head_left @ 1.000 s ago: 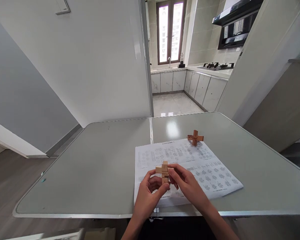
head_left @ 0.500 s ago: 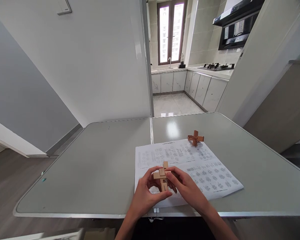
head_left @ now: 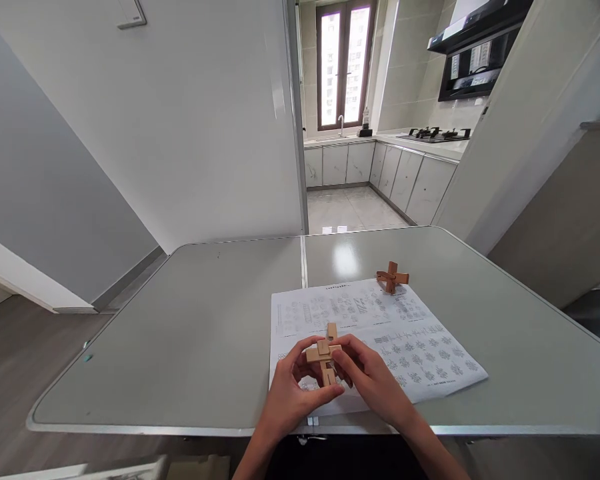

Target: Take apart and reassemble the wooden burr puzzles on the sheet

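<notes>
The left hand (head_left: 291,392) grips the near end and left side of a light wooden interlocking puzzle (head_left: 324,355) — its thumb presses by the lowest block, its fingers curl around behind. The puzzle is pale, unpainted wood: squared bars crossing one another, one arm pointing left, a small block raised at the crossing, one block jutting up at the far end, another at the near end with a dark line on its face. It lies between the two hands, touching both, over the lower left part of a printed instruction sheet (head_left: 420,347) on the table (head_left: 205,333). The right hand (head_left: 375,383) pinches its right side with thumb and fingers. Farther right — well apart from both hands — a reddish-brown wooden puzzle (head_left: 392,278) stands at the sheet's far edge.
</notes>
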{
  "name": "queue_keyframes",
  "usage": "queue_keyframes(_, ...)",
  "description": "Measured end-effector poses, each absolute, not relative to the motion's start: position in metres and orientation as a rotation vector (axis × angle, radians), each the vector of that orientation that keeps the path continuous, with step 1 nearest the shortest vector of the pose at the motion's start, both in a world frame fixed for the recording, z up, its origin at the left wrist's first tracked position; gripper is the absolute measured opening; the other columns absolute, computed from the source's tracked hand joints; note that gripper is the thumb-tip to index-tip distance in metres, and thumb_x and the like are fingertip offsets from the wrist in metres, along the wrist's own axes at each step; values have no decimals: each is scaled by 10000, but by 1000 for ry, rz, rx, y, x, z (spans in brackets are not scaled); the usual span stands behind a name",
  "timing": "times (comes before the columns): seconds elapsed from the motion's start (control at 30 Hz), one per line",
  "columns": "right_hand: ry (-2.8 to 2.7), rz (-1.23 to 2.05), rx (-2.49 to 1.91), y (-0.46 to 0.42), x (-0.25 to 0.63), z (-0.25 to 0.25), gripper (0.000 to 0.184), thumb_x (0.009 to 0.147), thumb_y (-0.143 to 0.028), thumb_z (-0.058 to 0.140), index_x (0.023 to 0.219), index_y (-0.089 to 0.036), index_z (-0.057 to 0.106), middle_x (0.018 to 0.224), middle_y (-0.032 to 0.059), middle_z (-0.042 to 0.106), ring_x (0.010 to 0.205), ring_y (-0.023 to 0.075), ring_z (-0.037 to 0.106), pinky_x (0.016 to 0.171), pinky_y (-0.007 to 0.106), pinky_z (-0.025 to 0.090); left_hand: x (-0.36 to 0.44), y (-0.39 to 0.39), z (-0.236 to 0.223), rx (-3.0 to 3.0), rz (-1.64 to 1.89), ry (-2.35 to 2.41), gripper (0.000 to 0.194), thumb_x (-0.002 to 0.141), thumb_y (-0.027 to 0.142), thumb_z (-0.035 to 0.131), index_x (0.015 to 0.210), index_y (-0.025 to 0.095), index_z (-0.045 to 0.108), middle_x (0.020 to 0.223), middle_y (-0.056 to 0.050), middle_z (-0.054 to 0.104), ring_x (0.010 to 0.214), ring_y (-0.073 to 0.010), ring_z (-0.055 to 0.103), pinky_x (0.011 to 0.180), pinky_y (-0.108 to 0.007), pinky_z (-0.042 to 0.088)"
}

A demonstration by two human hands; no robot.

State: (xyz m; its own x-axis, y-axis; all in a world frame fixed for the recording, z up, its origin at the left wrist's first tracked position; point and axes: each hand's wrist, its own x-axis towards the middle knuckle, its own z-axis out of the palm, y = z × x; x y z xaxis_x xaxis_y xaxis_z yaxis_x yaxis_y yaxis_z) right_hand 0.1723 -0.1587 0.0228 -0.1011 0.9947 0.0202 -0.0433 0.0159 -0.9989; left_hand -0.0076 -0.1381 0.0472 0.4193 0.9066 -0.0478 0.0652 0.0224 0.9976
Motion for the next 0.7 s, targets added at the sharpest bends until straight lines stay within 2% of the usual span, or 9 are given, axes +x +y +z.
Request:
queue_keyframes(0.13,-1303,1240,-1154,-154,174,18,501,1003,-672,492,1136,-209,626,725,-15,585,631,158,536,613,293,463,-10,-137,41,1375,848,975,705,725,314,900,1348,214,586,1044,-72,782,934,-246,749,941,-389,588)
queue_keyframes(0.23,-1377,1059,-1276,-150,178,14,464,1025,-629,473,1202,-224,614,814,17,647,673,179,598,638,316,496,-14,-136,33,1338,879,1031,693,756,357,879,1362,217,573,1090,-79,773,955,-238,743,941,-388,590)
queue_keyframes(0.37,-1504,791,-1405,-147,185,4,324,1008,-502,561,1197,-251,638,1051,75,672,789,213,661,693,359,557,-19,-134,23,1256,961,1122,729,734,400,885,1363,212,569,1068,-85,775,962,-250,751,941,-406,600)
queue_keyframes(0.47,-1604,711,-1432,-143,188,-4,384,956,-375,630,1331,-297,600,1326,96,605,1027,264,680,857,428,595,-20,-134,19,1232,1003,1139,763,714,418,896,1370,212,565,1087,-98,775,986,-265,756,953,-422,603)
queue_keyframes(0.53,-1665,687,-1431,-139,187,-9,499,906,-285,667,1393,-313,562,1466,85,543,1259,307,601,1039,495,540,-20,-134,17,1231,1013,1139,772,716,423,894,1379,213,558,1081,-100,776,1002,-273,755,955,-427,602)
queue_keyframes(0.6,-1718,682,-1407,-134,186,-12,562,869,-210,678,1408,-308,553,1490,73,550,1397,323,495,1163,546,438,-21,-133,15,1233,1013,1135,779,728,421,888,1395,215,543,1064,-98,779,1010,-273,752,955,-429,600)
queue_keyframes(0.63,-1725,685,-1397,-133,185,-13,568,859,-187,677,1403,-303,561,1472,74,572,1411,325,480,1183,560,411,-21,-132,14,1233,1015,1131,779,733,419,887,1399,214,537,1054,-98,780,1007,-273,751,951,-429,600)
queue_keyframes(0.7,-1685,725,-1388,-131,184,-12,534,864,-193,684,1379,-296,586,1433,84,603,1368,327,521,1164,564,429,-22,-132,14,1234,1019,1118,776,742,413,884,1405,217,532,1058,-102,779,1017,-273,748,959,-430,594)
